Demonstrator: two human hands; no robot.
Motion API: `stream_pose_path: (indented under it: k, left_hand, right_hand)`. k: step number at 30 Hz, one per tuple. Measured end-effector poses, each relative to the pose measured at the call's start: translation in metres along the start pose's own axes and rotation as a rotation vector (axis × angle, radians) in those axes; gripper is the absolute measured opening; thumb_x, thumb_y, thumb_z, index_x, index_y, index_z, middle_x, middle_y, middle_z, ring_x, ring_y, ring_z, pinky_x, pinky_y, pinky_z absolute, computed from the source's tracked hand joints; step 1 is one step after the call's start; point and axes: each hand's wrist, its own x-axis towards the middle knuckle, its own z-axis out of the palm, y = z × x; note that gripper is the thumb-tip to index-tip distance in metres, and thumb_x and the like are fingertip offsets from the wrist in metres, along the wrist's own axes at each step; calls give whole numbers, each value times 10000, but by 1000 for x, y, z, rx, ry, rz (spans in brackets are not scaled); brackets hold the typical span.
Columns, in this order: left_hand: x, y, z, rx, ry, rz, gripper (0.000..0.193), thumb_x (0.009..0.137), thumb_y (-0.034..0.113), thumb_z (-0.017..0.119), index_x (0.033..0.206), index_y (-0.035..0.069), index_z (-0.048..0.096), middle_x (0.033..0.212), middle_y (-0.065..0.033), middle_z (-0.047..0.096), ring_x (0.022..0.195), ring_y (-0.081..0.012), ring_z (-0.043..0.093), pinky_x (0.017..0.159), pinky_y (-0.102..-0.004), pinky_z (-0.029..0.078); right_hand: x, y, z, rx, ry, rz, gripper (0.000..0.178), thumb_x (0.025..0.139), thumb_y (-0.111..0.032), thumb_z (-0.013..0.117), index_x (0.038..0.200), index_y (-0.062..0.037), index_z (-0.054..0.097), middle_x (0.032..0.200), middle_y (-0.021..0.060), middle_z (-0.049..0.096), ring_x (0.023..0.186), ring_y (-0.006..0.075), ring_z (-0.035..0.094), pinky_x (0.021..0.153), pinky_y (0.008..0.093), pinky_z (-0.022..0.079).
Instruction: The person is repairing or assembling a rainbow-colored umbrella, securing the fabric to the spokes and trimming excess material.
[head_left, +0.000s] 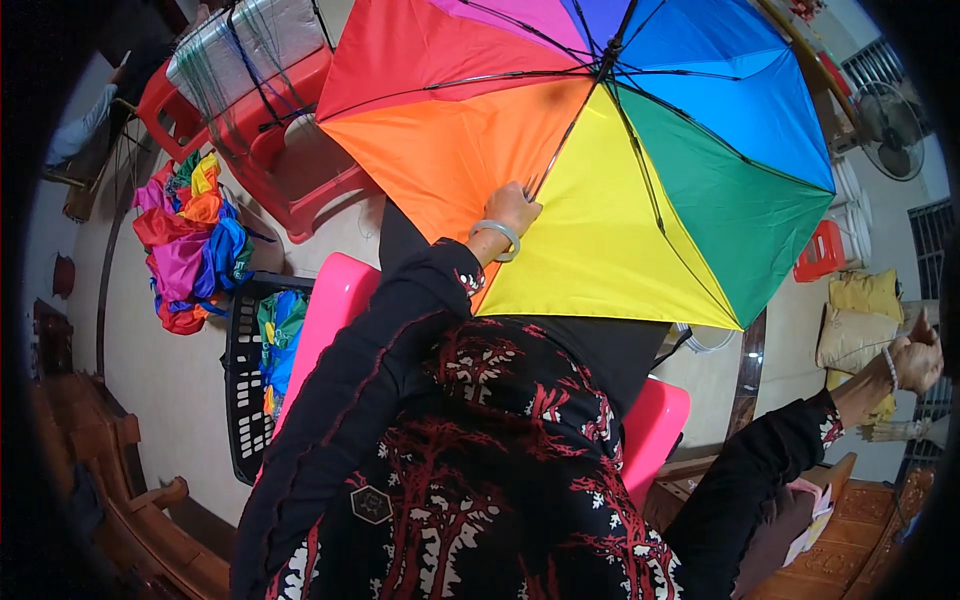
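An open umbrella with rainbow-coloured panels lies upturned over my lap, its black ribs and central shaft facing me. My left hand, with a pale bangle at the wrist, is closed around a rib at the seam between the orange and yellow panels. Out to the far right and raised, my right hand is away from the umbrella. Its fingers are curled and pressed together. Whatever they hold, if anything, is too small to make out.
A white foam box draped with threads stands by a red stool. Left of me are a heap of colourful fabric and a black basket. My seat is a pink chair. A fan stands far right.
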Motion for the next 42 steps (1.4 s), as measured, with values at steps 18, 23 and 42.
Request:
stream_pose_path:
  k: [18,23,42]
  left_hand:
    - [-1,2,-5,-95,-62,14,231,708,228,573,725,-3,575,686,-178,600,670,-298,598,614,-382,458]
    - [4,-9,1,-62,22,85,208,716,206,569,720,-2,573,626,-158,591,582,-265,600,571,-368,460]
    - [1,1,-7,-182,-82,3,176,733,172,567,686,2,561,521,-93,553,448,-175,563,453,-317,441]
  right_hand:
    - [-300,-27,108,-393,-640,693,110,856,-96,515,895,3,542,709,42,526,580,99,514,568,254,489]
    - [-322,-23,98,-396,-887,764,74,855,-70,492,847,-14,540,660,9,509,554,76,489,501,221,422]
    - [-269,-32,46,-980,-819,-10,67,823,-54,493,860,-16,533,692,171,556,585,287,547,541,343,421]
